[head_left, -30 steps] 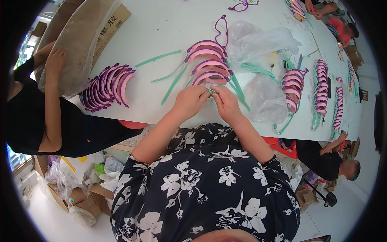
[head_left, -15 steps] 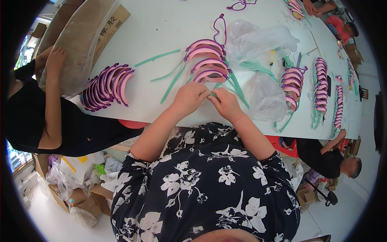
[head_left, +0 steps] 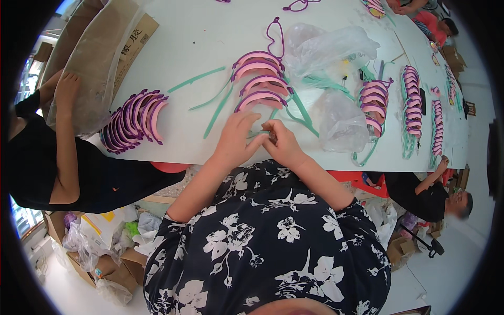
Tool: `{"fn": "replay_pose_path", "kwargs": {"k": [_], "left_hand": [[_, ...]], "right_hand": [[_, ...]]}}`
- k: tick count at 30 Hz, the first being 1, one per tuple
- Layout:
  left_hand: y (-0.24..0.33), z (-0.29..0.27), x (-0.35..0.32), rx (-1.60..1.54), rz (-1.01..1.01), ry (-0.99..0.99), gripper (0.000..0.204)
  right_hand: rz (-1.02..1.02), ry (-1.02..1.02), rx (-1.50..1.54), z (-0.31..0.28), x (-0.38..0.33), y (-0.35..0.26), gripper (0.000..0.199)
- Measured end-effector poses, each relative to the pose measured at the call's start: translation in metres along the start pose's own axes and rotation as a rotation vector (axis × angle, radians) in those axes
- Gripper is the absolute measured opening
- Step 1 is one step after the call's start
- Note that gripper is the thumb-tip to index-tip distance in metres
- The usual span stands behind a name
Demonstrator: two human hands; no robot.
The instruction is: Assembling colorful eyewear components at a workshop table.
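Just in front of my body, at the table's near edge, my two hands are close together. My left hand (head_left: 234,140) is open, its thumb reaching toward the right fingertips. My right hand (head_left: 285,144) is pinched, with a small greenish-dark bit at the fingertips that is too small to name. Just beyond them lies a row of curved pink-and-purple pieces (head_left: 264,98), like goggles or visors, overlapping one another. Loose green straps (head_left: 304,116) spread out on both sides of that row. A purple frame outline (head_left: 275,38) lies at its far end.
Another stack of pink-and-purple pieces (head_left: 137,122) lies left, beside a cardboard box (head_left: 135,50) that a person in black touches. Clear plastic bags (head_left: 344,123) and more strapped rows (head_left: 412,107) are on the white table (head_left: 194,31) to the right. Other people sit at the right.
Both hands have drawn back slightly toward me from the row. The left fingers have opened off the green strap end that both hands were pinching; the right fingers stay pinched.
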State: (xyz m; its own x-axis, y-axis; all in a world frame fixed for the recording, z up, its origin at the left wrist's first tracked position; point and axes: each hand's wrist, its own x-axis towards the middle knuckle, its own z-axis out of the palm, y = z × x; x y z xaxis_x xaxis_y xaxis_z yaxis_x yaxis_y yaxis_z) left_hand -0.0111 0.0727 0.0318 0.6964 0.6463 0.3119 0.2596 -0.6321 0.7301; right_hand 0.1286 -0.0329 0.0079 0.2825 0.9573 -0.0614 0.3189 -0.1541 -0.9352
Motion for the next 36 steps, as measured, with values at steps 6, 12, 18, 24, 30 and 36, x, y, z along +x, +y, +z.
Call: {"fn": "replay_pose_path", "kwargs": {"k": [6, 12, 18, 24, 30, 36], "left_hand": [[-0.009, 0.013, 0.003, -0.187, -0.430, -0.503, 0.028], [-0.039, -0.001, -0.010, -0.607, -0.492, -0.309, 0.017], [-0.015, -0.025, 0.004, -0.159, -0.013, -0.077, 0.013], [-0.010, -0.010, -0.001, -0.568, -0.360, -0.178, 0.022], [-0.014, 0.005, -0.001, -0.762, -0.604, -0.203, 0.022], [-0.011, 0.008, -0.002, -0.860, -0.501, -0.120, 0.020]], "right_hand": [[-0.265, 0.075, -0.246, -0.017, 0.002, 0.007, 0.042], [0.061, 0.389, -0.843, -0.037, -0.030, 0.112, 0.039], [0.310, 0.222, -1.014, -0.040, -0.044, 0.123, 0.037], [0.140, 0.308, -0.631, -0.042, -0.030, 0.023, 0.039], [0.022, 0.045, 0.270, -0.039, -0.009, -0.014, 0.031], [0.134, -0.025, 0.937, -0.027, 0.008, -0.010, 0.025]]}}
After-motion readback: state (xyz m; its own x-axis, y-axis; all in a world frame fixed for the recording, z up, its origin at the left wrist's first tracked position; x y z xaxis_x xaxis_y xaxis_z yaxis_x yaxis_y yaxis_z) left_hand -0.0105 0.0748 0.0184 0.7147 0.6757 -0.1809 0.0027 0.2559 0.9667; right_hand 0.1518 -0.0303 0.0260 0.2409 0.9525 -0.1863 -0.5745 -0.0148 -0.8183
